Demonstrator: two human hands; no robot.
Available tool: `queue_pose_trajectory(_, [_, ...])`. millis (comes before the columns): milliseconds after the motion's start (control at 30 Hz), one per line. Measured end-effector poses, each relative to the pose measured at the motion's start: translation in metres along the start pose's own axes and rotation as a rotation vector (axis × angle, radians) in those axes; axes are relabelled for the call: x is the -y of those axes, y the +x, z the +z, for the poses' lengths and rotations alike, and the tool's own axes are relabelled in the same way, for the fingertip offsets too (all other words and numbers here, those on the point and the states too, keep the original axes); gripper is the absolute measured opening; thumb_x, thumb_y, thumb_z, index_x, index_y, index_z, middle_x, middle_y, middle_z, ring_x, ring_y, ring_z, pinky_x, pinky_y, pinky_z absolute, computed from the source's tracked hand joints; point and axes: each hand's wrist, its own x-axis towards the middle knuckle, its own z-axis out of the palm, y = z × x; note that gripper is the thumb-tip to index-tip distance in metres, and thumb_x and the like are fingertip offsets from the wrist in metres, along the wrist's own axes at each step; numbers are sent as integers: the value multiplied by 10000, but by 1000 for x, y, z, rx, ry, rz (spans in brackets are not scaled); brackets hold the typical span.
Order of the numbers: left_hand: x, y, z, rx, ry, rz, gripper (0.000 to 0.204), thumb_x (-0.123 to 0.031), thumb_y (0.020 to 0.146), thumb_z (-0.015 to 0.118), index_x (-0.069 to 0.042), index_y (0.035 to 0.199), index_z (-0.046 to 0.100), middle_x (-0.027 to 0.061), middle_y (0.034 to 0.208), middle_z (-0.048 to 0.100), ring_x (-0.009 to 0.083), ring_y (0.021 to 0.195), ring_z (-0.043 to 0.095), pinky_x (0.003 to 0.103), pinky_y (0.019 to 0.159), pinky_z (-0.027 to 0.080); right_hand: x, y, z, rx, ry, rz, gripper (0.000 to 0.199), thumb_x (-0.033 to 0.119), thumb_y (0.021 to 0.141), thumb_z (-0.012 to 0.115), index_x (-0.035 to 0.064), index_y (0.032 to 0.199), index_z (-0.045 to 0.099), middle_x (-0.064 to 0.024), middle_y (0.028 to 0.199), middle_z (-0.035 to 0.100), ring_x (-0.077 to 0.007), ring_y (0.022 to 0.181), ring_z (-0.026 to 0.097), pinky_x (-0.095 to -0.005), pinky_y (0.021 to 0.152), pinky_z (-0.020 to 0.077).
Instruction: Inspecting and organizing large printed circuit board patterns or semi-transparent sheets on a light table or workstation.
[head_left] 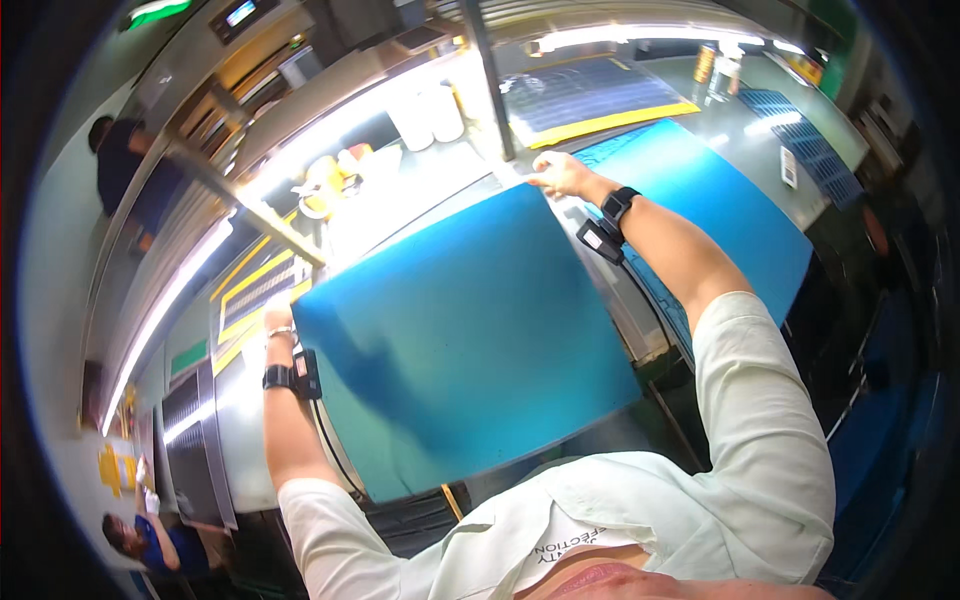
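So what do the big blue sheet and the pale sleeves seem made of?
The blue sheet: probably plastic or a film-covered panel, smooth with a satin sheen, judging by its flat face and soft light gradients; the core can't be told. The pale sleeves: likely woven cloth, matte, given the soft folds and creases.

I wear a pale, loose shirt [700, 500] with short sleeves, its collar open over a white undershirt [572, 543] with dark lettering. Out past the shirt's sleeves, my left hand [279, 314] and right hand [564, 176] each have a black wrist strap [278, 377], a small labelled black box [307, 374] and a thin dark cable [324, 436]. A slim pale bracelet [281, 331] sits farther from the shirt than my left strap.
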Motion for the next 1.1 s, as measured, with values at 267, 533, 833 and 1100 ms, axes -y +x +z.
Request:
queue_pose_trajectory(267, [-114, -78, 74, 207, 429, 483, 685, -428, 767, 664, -106, 1328, 437, 239, 1424, 280, 458, 1315, 216, 481, 1066, 239, -90, -207, -229, -912, -698, 137, 567, 395, 742, 707, 66, 1173, 543, -198, 1076, 607, -303, 998, 595, -373, 836, 477])
queue_pose_trajectory(533, [-231, -222, 160, 551, 432, 743, 843, -569, 701, 669, -189, 1388, 360, 192, 1475, 199, 414, 1362, 126, 587, 1044, 176, -238, -409, -251, -1197, 528, 682, 567, 546, 740, 664, 56, 1018, 601, -115, 1034, 607, -270, 968, 569, -447, 748, 480])
queue_pose_trajectory(833, [-253, -243, 190, 661, 541, 693, 940, -632, 646, 668, -248, 1418, 293, 129, 1506, 128, 377, 1384, 49, 586, 1065, 119, -278, -399, -254, -1198, 804, 357, 246, 157, 824, 651, 22, 1019, 589, -82, 938, 629, -217, 768, 615, -370, 694, 505])
queue_pose_trajectory(1100, [-244, -238, 191, 644, 554, 705, 939, -645, 653, 652, -239, 1419, 291, 144, 1503, 131, 381, 1383, 50, 595, 1056, 122, -193, -441, -186, -752, 794, 645, 370, 415, 857, 595, 52, 787, 587, -53, 698, 608, -176, 615, 624, -293, 576, 520])
